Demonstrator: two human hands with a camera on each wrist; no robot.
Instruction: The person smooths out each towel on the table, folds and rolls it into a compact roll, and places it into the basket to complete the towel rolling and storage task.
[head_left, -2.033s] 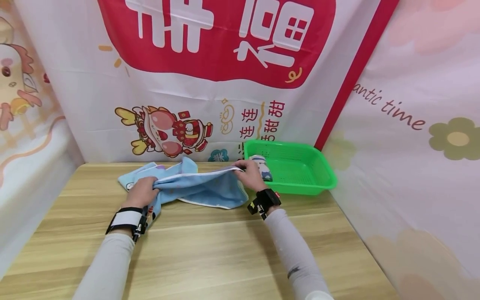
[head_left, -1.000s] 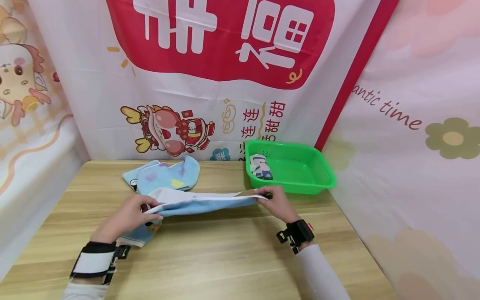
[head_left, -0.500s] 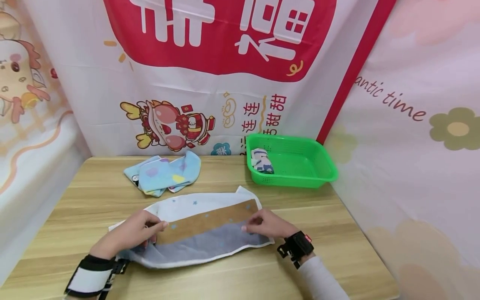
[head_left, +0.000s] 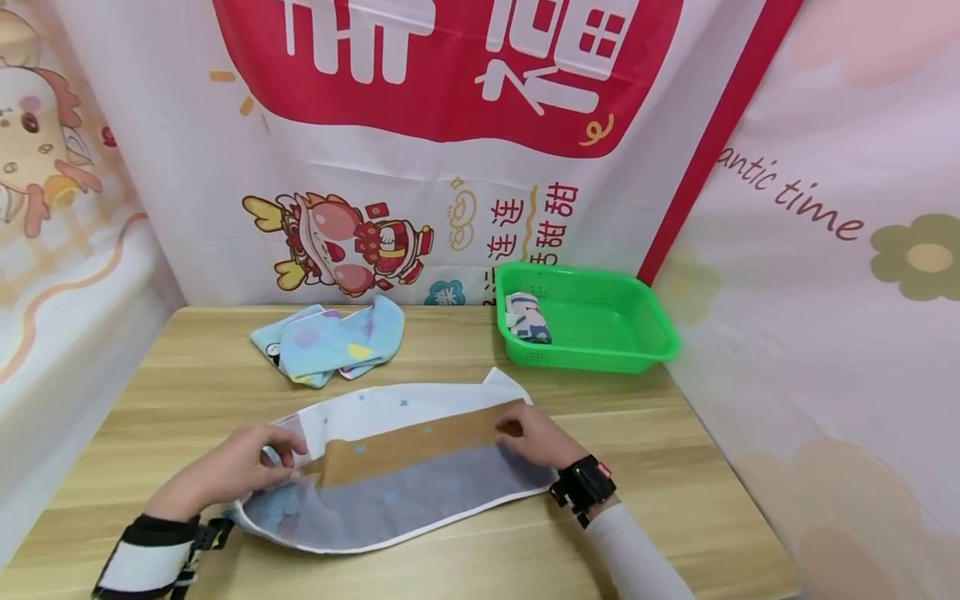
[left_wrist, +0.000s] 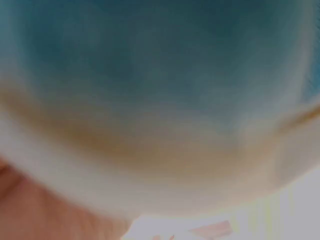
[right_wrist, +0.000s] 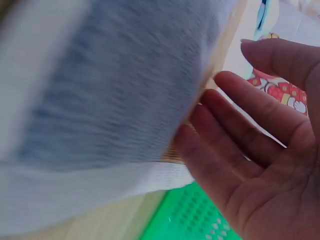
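A small towel (head_left: 420, 452) with white, brown and grey-blue bands and little stars lies spread at the front of the table. Over its left end is my left hand (head_left: 232, 467), thumb and forefinger apart with a gap between them. In the left wrist view, blurred cloth (left_wrist: 160, 75) fills most of the picture. My right hand (head_left: 538, 437) rests at the towel's right end. Up close in the right wrist view, nearly straight fingers (right_wrist: 235, 125) touch the cloth, and the thumb stands away from it.
A light blue patterned towel (head_left: 333, 340) lies crumpled behind the spread one. At the back right stands a green basket (head_left: 600, 360) holding a folded cloth (head_left: 528, 318) at its left end. Printed fabric walls (head_left: 360, 183) border the table (head_left: 420, 575).
Both hands brought the towel off the crumpled pile toward the front and laid it flat, its banded side up. Since then my left hand has moved slightly left, and its grip has loosened.
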